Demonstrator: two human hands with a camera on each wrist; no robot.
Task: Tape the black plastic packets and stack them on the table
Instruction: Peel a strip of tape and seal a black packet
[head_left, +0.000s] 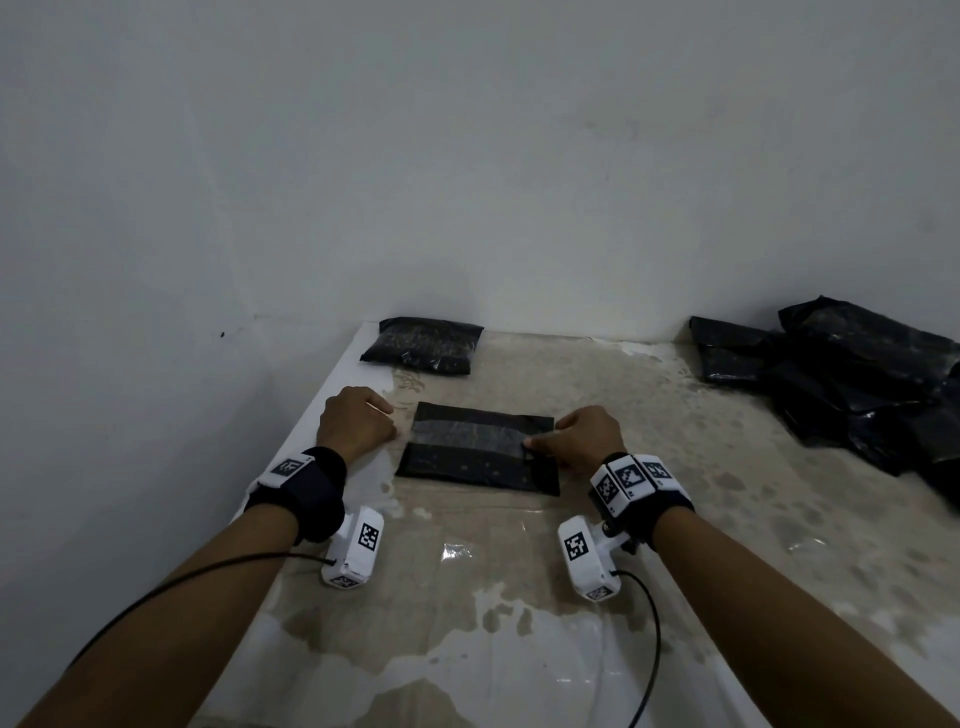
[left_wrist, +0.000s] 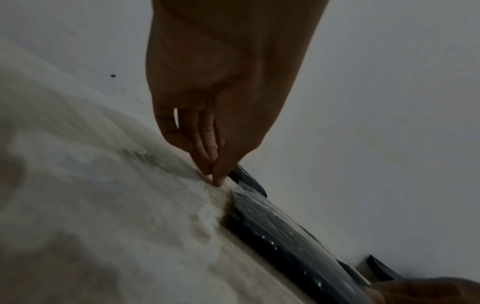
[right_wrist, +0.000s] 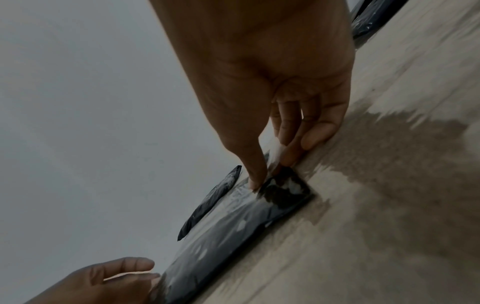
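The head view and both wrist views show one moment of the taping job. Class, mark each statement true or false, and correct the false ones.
1. A strip of clear tape lies across the flat black packet between the hands. True.
2. The right hand is at the packet's right end, thumb pressing on the tape. True.
3. The left hand is lifting the packet off the table. False: the packet lies flat, and the left hand is at its left edge with fingertips down on the table.
4. A single black packet lies at the far left by the wall. True.
5. The heap of black packets lies at the far left of the table. False: it lies at the far right.
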